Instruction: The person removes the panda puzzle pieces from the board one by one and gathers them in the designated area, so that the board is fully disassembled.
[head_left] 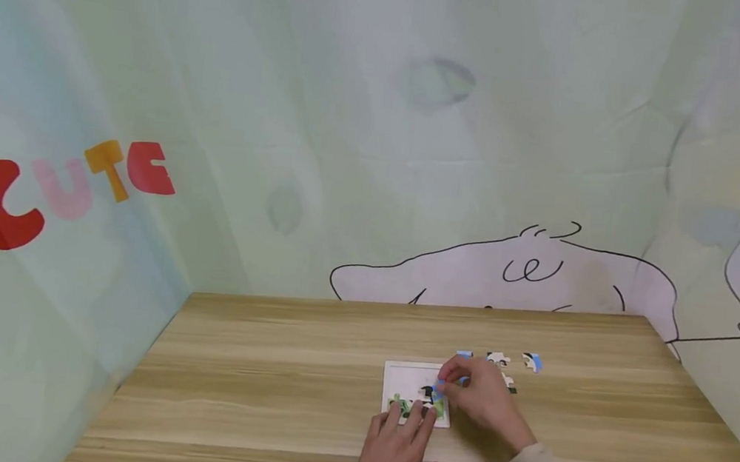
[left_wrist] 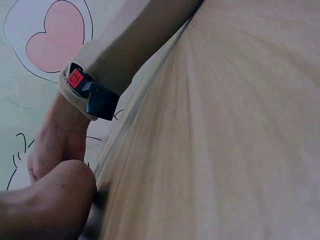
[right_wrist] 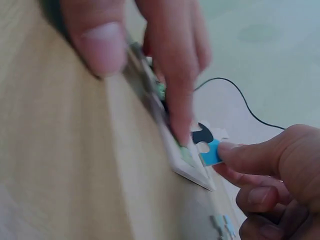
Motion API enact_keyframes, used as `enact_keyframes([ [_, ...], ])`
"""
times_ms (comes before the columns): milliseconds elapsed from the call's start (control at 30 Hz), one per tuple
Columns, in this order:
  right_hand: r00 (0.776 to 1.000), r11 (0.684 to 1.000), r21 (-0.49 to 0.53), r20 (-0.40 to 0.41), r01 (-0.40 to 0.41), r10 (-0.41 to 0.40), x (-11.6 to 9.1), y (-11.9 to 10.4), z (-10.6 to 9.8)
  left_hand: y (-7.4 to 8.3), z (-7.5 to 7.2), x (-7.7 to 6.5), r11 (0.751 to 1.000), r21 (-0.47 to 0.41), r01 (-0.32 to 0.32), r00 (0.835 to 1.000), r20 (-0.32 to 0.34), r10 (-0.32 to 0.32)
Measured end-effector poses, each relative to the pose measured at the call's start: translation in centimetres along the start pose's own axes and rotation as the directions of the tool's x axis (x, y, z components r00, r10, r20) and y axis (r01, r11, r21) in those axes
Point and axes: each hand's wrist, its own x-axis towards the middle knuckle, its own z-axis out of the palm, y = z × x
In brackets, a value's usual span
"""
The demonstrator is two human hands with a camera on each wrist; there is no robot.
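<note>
A white square puzzle tray [head_left: 404,380] lies on the table, with green-edged jigsaw pieces [head_left: 397,402] along its near side. My left hand [head_left: 392,458] rests its extended fingertips on those near pieces. At the tray's right side, my right hand [head_left: 486,400] pinches a blue, black and white jigsaw piece [right_wrist: 212,154] between thumb and index finger. In the right wrist view this piece is tilted at the tray rim [right_wrist: 192,176]; whether it touches the pieces below I cannot tell. The left wrist view shows part of the left hand [left_wrist: 50,200], but its fingertips are hidden.
Loose jigsaw pieces lie beyond and right of the tray, among them a white and black one [head_left: 498,359] and a blue-edged one [head_left: 533,362]. The right hand partly covers others. A printed cloth [head_left: 325,145] hangs behind the wooden table [head_left: 248,383].
</note>
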Motion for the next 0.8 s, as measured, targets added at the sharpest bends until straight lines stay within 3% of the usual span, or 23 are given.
enact_keyframes([
  [133,0.999,0.999,0.048,-0.043,-0.02,0.022,0.4,0.8,-1.9,0.0,-0.1,0.0,1.0,0.005,0.004,1.0,-0.002,-0.004],
  [433,0.983,0.985,0.099,-0.102,-0.142,0.151,-0.1,4.4,-7.6,-0.1,-0.6,-0.1,0.999,-0.046,0.022,0.997,0.07,-0.019],
  [800,0.975,0.971,0.089,0.004,-0.22,0.22,-1.9,9.8,-11.7,0.0,-0.3,-0.1,0.999,-0.047,0.015,0.998,0.054,-0.013],
])
